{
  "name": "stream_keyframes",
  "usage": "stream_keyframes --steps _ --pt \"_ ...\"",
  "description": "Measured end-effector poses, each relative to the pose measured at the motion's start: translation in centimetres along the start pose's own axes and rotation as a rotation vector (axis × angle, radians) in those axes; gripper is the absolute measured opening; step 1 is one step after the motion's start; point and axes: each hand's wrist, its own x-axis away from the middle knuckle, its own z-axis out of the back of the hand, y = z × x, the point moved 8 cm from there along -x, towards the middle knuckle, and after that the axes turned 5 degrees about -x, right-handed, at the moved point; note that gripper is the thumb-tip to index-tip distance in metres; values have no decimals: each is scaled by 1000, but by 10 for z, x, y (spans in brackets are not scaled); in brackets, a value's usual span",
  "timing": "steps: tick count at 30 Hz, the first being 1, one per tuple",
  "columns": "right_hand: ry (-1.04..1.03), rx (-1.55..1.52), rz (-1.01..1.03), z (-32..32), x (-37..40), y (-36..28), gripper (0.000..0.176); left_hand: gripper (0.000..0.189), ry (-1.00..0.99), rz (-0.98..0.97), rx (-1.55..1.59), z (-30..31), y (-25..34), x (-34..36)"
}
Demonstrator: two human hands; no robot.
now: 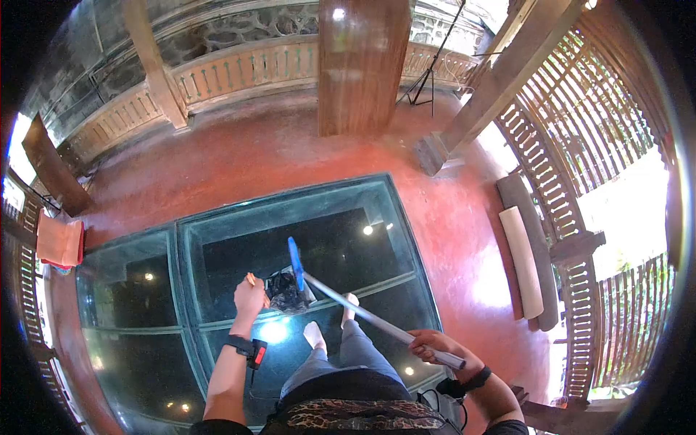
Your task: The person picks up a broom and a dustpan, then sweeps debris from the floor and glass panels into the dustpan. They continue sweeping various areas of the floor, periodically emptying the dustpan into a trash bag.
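My right hand (431,346) is wrapped around the lower end of a long silver pole (362,315). At its far end is a narrow blue head (296,262), raised over the glass floor panel (428,290). My left hand (250,296) is closed in front of me, with a bit of something brownish showing at its top; I cannot tell what it holds. Just right of that hand is a crumpled black plastic bag (288,291), with a pale edge beside it. My feet (314,336) stand on the dark glass, near the bag.
Red floor (464,239) surrounds the framed glass. Rolled mats (522,261) lie along the right railing, and folded orange cloth (61,239) sits far left. A wooden pillar (365,69), a slanted post (500,80) and a black tripod (424,83) stand ahead.
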Motion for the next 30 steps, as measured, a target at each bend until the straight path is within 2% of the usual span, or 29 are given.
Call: stream_keyframes --steps 3,5,6,7,11,14,16,18,21,24,27,29,30 --pt "-32 -254 98 10 25 -26 34 29 26 -1 186 13 -12 -6" --pt "-43 -348 101 39 30 -37 31 28 21 6 353 2 -42 -24" --pt "-48 -394 105 43 34 -46 30 27 24 7 426 7 -37 -23" --pt "-4 -270 197 49 41 -61 11 26 26 9 501 12 -33 -21" --pt "317 209 304 69 47 -111 2 21 27 -15 664 10 -35 -31" --pt "488 589 358 101 0 -146 10 17 38 -12 774 8 -29 -34" --pt "484 755 443 129 -54 -170 5 16 64 3 822 4 -31 -35" --pt "681 927 450 149 -91 -190 17 16 104 7 820 1 -27 -35" --pt "586 836 350 219 -174 -177 19 17 134 26 771 -2 -23 -34" --pt "525 1155 132 132 -142 -152 19 17 109 105 686 -2 -27 -33" --pt "302 930 171 110 -125 -128 16 19 171 139 669 6 -31 -27" --pt "135 -63 14 113 -106 -125 14 20 197 146 689 12 -36 -24" --pt "113 -77 -38 124 -93 -139 13 20 211 152 700 15 -42 -22"
